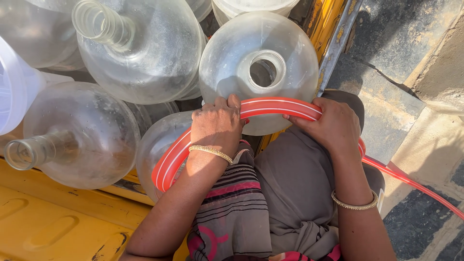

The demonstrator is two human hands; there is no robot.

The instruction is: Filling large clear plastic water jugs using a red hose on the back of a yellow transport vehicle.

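While left hand (216, 124) and right hand (333, 126) clench one red hose (275, 107), five clear jugs (261, 67)

A single head-worn camera looks steeply down over the wearer's chest and lap, at close range. Both forearms enter from the bottom edge and reach up-frame to mid-picture. The upper left is filled by clear jugs (140, 48) seen almost from above; the right edge shows pavement (425, 140) beyond. No second view exists, so nothing is shared.
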